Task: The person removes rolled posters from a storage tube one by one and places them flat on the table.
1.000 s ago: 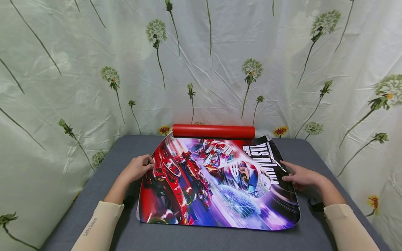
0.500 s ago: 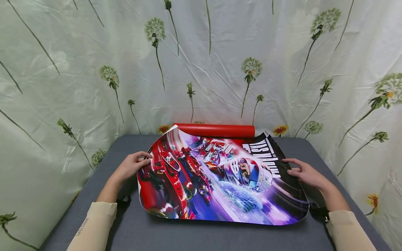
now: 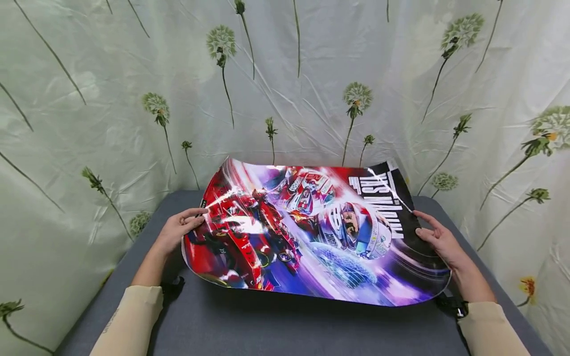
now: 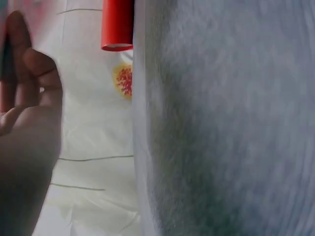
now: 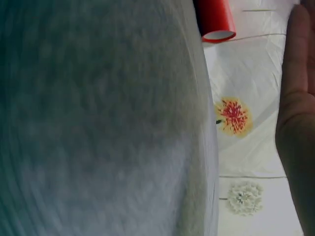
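Observation:
A glossy poster (image 3: 303,237) of red racing cars and helmeted drivers, with a black lettered strip on its right, spans the space between my hands in the head view. It is raised over the table and bows, its far corners curling up. My left hand (image 3: 178,228) pinches its left edge between thumb and fingers. At the opposite edge, my right hand (image 3: 443,242) pinches the black strip the same way. Both wrist views look under the poster, where the left hand (image 4: 32,93) and right hand (image 5: 299,93) show at the frame borders.
A grey cloth-covered table (image 3: 311,331) lies below. On its far side is a red tube (image 4: 117,24), hidden behind the poster in the head view; its open end (image 5: 219,35) shows in the right wrist view. A dandelion-print curtain (image 3: 285,89) hangs behind.
Both hands have lifted the poster off the table and moved slightly apart. Its far edge has risen and now covers the red tube in the head view.

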`<state>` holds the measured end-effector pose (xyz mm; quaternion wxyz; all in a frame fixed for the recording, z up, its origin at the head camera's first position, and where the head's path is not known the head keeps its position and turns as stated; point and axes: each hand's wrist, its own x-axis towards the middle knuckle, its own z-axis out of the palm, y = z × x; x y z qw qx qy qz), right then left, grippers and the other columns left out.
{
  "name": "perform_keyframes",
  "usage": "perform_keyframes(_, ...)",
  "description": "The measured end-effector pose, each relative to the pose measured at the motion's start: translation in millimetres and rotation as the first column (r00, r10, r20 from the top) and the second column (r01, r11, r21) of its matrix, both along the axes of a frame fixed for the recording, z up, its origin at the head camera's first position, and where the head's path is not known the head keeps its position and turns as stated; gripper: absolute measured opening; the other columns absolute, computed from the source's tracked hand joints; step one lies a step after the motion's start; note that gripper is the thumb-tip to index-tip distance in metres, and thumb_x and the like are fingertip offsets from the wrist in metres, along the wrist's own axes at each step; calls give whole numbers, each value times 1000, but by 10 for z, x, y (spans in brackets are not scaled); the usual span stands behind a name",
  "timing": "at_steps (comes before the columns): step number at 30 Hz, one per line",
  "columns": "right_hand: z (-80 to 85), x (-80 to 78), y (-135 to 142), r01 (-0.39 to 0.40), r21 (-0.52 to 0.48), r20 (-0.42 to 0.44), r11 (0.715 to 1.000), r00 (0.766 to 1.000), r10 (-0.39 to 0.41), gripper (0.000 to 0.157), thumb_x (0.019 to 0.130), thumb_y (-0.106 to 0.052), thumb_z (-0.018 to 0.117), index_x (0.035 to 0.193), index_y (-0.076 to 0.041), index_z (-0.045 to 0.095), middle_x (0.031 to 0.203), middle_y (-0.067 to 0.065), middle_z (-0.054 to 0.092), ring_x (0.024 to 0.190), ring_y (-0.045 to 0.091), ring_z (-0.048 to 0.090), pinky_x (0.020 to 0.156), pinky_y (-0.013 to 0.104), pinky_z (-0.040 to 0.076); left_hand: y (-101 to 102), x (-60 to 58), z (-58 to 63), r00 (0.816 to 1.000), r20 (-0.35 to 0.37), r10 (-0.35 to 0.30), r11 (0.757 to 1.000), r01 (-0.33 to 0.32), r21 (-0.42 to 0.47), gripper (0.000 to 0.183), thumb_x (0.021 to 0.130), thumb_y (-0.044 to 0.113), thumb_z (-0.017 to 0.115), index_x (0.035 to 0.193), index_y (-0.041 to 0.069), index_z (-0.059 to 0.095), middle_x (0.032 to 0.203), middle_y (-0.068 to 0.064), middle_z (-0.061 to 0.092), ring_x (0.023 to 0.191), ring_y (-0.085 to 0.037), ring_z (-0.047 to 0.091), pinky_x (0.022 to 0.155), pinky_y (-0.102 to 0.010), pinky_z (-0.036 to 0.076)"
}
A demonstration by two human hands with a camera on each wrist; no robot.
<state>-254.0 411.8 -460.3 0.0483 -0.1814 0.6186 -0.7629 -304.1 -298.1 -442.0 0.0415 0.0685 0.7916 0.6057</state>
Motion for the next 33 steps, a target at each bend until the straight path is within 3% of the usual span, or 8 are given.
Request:
perform_keyframes(4,-19,-3,-67,25,-186,-49,982,998,-35,60,110,11,33,149,-27,59,112,4,83,100,12,80,79,24,62,24,-12,-27,998,-57,-23,973,36,228,26,109,20,61,134,18,70,106,16,81,95,-2,76,80,-22,61)
perform_keyframes(7,-24,1,-96,32,-262,-75,964,996,-54,59,110,10,32,150,-23,60,115,5,82,103,13,79,81,23,61,39,-20,-32,998,-62,-12,951,30,308,25,109,16,60,131,22,72,108,15,80,95,-1,75,80,-21,61)
perform_keyframes(12,-49,-13,-127,-17,-310,-135,951,991,-26,59,110,11,25,150,-14,61,124,7,80,103,15,79,81,23,61,60,-9,-10,997,-54,52,956,-34,290,25,107,18,64,130,23,74,106,17,80,93,-1,75,80,-20,61)
perform_keyframes(17,-27,-7,-172,106,-286,-119,952,982,-145,45,110,9,35,131,-5,72,110,4,82,97,11,78,80,20,60,104,-11,-20,991,-85,106,944,-73,321,21,105,9,66,112,25,79,93,15,81,83,0,73,77,-17,58)
perform_keyframes(24,3,30,-203,254,-240,-73,937,958,-279,31,109,5,47,98,-9,74,96,-2,82,81,7,75,72,18,57,170,-32,-46,966,-112,233,949,-200,245,17,101,17,73,90,27,80,77,17,76,69,1,65,69,-16,53)
perform_keyframes(28,-25,40,-199,283,-208,-54,936,953,-299,26,108,1,53,92,-9,72,86,-3,79,72,6,73,64,18,56,162,-21,-71,969,-97,226,963,-207,172,19,101,20,74,85,28,78,76,19,74,71,0,63,69,-18,53)
perform_keyframes(33,-22,14,-175,321,-94,-38,942,945,-326,20,106,-4,61,91,-10,73,82,-8,74,70,2,69,62,16,53,98,-35,-64,978,-62,201,977,-196,84,12,101,30,75,93,22,80,81,21,72,76,-2,62,72,-20,54)
